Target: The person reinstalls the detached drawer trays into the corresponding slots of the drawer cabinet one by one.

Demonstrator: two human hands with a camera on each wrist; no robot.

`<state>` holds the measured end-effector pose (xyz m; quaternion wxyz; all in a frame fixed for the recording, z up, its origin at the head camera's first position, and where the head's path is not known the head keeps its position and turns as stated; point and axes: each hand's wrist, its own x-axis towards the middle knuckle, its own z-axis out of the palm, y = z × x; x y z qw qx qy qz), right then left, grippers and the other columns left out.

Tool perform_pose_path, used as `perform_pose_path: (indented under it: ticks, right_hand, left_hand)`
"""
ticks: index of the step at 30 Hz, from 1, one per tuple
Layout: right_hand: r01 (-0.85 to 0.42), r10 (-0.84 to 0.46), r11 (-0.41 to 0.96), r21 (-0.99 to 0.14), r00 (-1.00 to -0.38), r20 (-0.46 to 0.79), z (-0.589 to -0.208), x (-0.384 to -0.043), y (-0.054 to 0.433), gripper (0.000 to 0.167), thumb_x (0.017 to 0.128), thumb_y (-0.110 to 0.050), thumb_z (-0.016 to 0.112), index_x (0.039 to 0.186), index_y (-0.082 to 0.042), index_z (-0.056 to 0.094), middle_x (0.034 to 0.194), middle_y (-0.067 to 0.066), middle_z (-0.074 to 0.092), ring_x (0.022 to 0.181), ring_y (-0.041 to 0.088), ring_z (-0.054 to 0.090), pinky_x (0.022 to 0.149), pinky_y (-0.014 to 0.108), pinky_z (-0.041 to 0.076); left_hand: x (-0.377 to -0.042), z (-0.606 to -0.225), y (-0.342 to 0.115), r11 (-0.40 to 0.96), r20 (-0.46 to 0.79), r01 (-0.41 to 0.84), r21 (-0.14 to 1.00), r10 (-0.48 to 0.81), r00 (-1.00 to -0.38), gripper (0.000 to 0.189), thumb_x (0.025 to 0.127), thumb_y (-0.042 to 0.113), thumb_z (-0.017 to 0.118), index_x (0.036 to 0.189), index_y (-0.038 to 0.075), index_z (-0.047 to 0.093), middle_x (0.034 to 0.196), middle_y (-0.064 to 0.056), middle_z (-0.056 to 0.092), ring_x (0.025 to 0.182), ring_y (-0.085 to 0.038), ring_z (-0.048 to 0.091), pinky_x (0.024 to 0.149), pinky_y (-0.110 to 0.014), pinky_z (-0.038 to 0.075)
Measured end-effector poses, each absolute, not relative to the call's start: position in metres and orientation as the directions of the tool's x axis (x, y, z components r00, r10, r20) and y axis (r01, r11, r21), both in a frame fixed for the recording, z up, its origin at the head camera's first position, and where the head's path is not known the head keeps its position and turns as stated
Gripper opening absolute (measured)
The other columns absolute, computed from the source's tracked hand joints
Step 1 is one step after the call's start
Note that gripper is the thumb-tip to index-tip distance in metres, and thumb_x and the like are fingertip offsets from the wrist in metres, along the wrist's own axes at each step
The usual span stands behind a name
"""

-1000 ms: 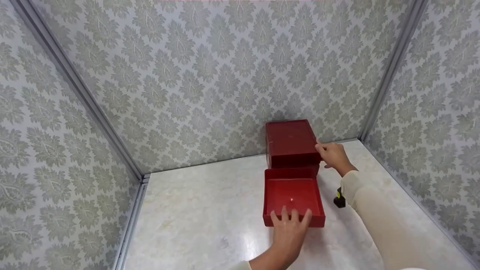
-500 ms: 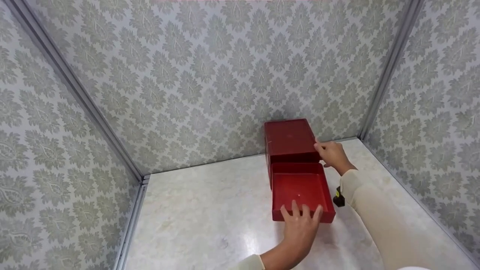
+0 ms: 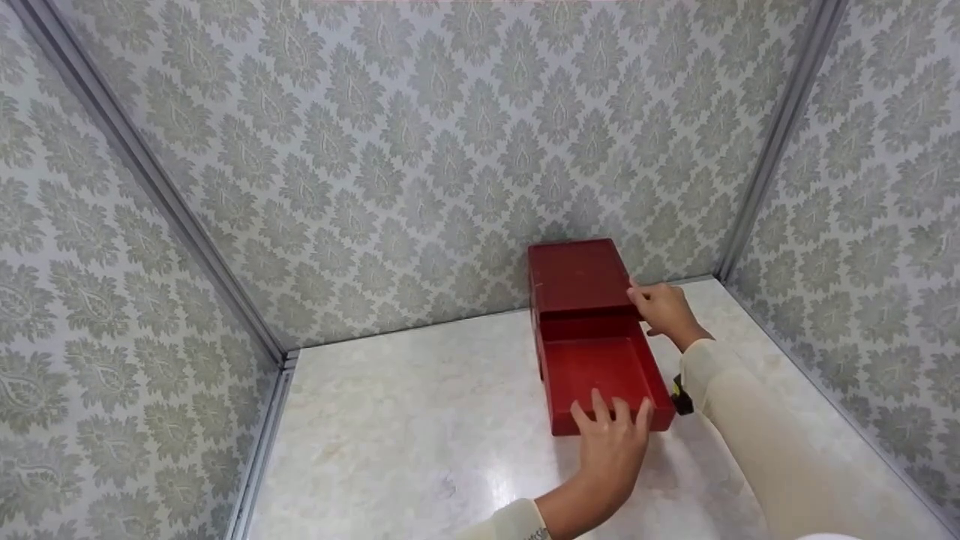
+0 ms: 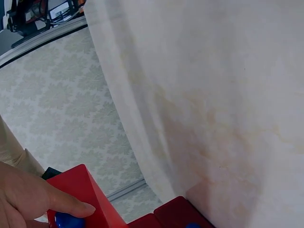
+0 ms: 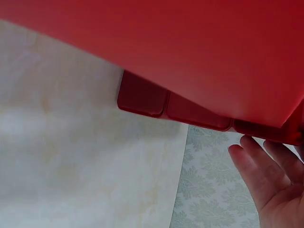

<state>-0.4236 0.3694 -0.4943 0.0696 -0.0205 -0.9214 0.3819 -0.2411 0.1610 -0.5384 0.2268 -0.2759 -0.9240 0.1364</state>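
Observation:
A dark red drawer cabinet [image 3: 577,274] stands against the back wall on the right. Its red top drawer [image 3: 600,360] sticks far out of the front, with its rear end under the cabinet top. My left hand [image 3: 613,454] grips the drawer's front wall, fingers hooked over the rim. In the left wrist view the thumb presses the front beside a blue knob [image 4: 69,221]. My right hand [image 3: 666,311] rests against the cabinet's right front edge; its fingers [image 5: 266,166] lie nearly straight along the side in the right wrist view.
A small black object [image 3: 682,397] with a yellow patch lies on the table, right of the drawer and partly behind the right sleeve. Patterned walls [image 3: 420,150] enclose the pale table [image 3: 390,420]. Closed lower drawer fronts [image 5: 142,95] show beneath the drawer.
My left hand has moved the drawer slightly right and then inward, from in front of the cabinet into its top opening. The right hand has stayed at the cabinet's edge.

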Motion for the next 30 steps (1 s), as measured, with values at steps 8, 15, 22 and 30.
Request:
perform_pose_path:
  ticks: [8, 15, 22, 30]
  right_hand:
    - [-0.006, 0.084, 0.723, -0.691, -0.992, 0.097, -0.492, -0.423, 0.372, 0.042, 0.108, -0.04, 0.048, 0.099, -0.007, 0.073, 0.069, 0.008, 0.057, 0.074, 0.031, 0.065, 0.058, 0.039, 0.062]
    - [-0.024, 0.058, 0.763, -0.646, -0.993, 0.106, -0.49, -0.423, 0.372, 0.041, 0.108, -0.04, 0.047, 0.105, -0.009, 0.075, 0.069, 0.007, 0.057, 0.065, 0.024, 0.061, 0.056, 0.037, 0.061]
    - [-0.002, 0.066, 0.741, -0.671, -0.995, 0.076, -0.489, -0.423, 0.373, 0.042, 0.108, -0.041, 0.047, 0.135, -0.015, 0.068, 0.084, 0.015, 0.062, 0.08, 0.029, 0.065, 0.059, 0.039, 0.062]
    - [-0.017, 0.062, 0.765, -0.644, -0.993, 0.1, -0.489, -0.421, 0.371, 0.044, 0.108, -0.038, 0.048, 0.141, -0.013, 0.063, 0.098, 0.023, 0.069, 0.075, 0.03, 0.067, 0.057, 0.038, 0.062]
  left_hand:
    - [-0.24, -0.538, 0.163, 0.801, 0.361, 0.465, -0.376, 0.589, -0.723, 0.037, 0.102, 0.033, 0.059, 0.137, 0.035, 0.046, 0.123, 0.002, 0.07, 0.127, -0.032, 0.063, 0.092, -0.059, 0.054]
    - [-0.247, -0.539, 0.165, 0.817, 0.414, 0.432, -0.381, 0.569, -0.711, 0.038, 0.102, 0.033, 0.059, 0.138, 0.036, 0.049, 0.12, 0.0, 0.071, 0.123, -0.033, 0.065, 0.089, -0.057, 0.056]
    - [-0.282, -0.543, 0.165, 0.805, 0.377, 0.457, -0.378, 0.585, -0.718, 0.068, 0.093, 0.041, 0.073, 0.151, 0.036, 0.038, 0.143, -0.001, 0.061, 0.136, -0.032, 0.056, 0.096, -0.055, 0.054]
    - [-0.315, -0.549, 0.164, 0.774, 0.527, 0.475, -0.419, 0.633, -0.567, 0.06, 0.099, 0.033, 0.065, 0.155, 0.033, 0.043, 0.15, -0.001, 0.057, 0.139, -0.027, 0.053, 0.099, -0.054, 0.054]
